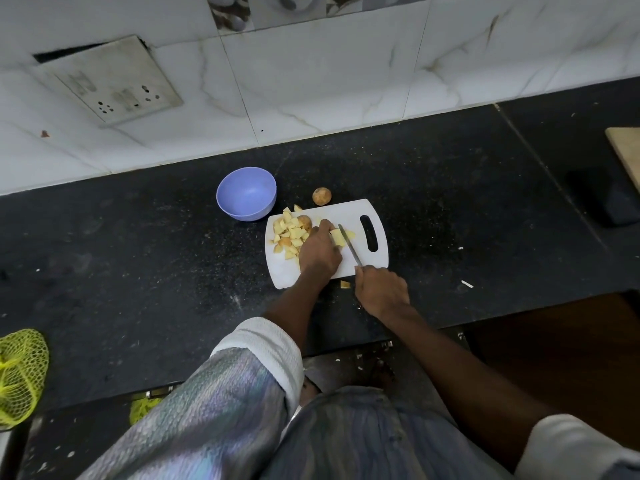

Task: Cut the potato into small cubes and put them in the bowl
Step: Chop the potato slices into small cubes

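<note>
The left hand (pixel 319 251) pins a potato piece (pixel 338 237) mid-board under curled fingers; the right hand (pixel 381 289) grips the knife (pixel 349 244) just beside it

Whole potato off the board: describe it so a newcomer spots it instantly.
Start at the white cutting board on the black counter. Just beyond its far edge, right of the blue bowl, sits the whole potato. It alone is round, brown-skinned and uncut, unlike the pale yellow cubes heaped on the board.

1. Left sleeve (pixel 221 403): shimmery grey-lilac fabric, with a white ribbed cuff (pixel 273 348) rolled back above a bare forearm.
2. Right sleeve (pixel 571 445): white, short, forearm bare.
3. Torso garment (pixel 353 434): grey-blue cloth.
</note>
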